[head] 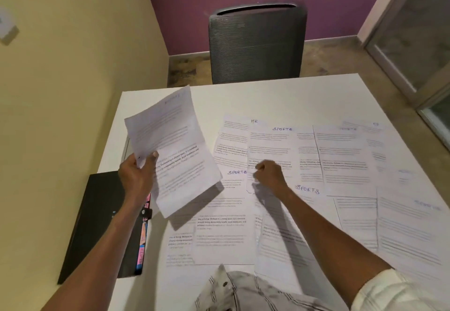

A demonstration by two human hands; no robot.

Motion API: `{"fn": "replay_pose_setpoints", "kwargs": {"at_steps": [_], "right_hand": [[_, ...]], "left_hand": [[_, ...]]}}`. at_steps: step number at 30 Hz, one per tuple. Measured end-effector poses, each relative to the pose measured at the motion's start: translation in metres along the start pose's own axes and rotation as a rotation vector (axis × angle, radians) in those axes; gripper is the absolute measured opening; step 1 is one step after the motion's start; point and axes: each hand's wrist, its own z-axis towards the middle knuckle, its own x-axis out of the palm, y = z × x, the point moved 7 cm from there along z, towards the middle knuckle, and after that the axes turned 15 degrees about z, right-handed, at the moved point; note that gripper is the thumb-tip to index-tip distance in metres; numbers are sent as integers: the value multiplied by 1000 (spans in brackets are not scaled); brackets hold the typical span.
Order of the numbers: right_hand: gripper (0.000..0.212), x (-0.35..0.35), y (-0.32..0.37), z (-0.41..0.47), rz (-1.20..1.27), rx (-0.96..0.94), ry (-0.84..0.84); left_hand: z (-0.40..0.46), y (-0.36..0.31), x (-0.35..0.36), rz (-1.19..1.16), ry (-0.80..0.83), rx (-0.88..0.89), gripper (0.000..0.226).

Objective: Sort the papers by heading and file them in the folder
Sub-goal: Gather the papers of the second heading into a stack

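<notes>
Sorting step in progress. Left hand [136, 174] grips a held sheaf [170, 150] above the table [267, 93] left edge. Right hand [267, 174], fingers curled, pinches at a SPORTS sheet [270, 145] mid-table. Folder [97, 225] lies shut at the left edge. Next: lift that sheet, check its heading.

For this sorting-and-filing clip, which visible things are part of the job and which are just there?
Part of the job:
- white printed sheets held up in the left hand
- white sheets headed SPORTS or HR spread on the table, right hand on them
- black folder at the left table edge

Just there:
- grey mesh chair
</notes>
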Motion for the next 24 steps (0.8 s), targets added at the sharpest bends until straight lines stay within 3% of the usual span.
{"fn": "replay_pose_setpoints", "kwargs": {"at_steps": [2,5,9,11,14,17,24], "right_hand": [[5,18,-32,-21,-35,82,87],[12,51,-57,-47,-266,48,172],[53,97,-78,-68,-546,-43,375],[53,107,-75,-70,-552,-83,421],[33,88,-62,-61,-348,-120,186],[22,61,-49,-52,-447,-263,-57],[27,65,-57,-21,-983,-454,-97]], "left_hand": [[-11,13,2,-20,35,-62,33],[-29,28,2,-19,83,-118,32],[-53,38,1,-8,142,-117,28],[-62,43,-1,12,140,-140,30],[-73,50,-5,13,145,-152,29],[-82,57,-5,25,160,-178,22],[-89,56,6,27,193,-160,19]]}}
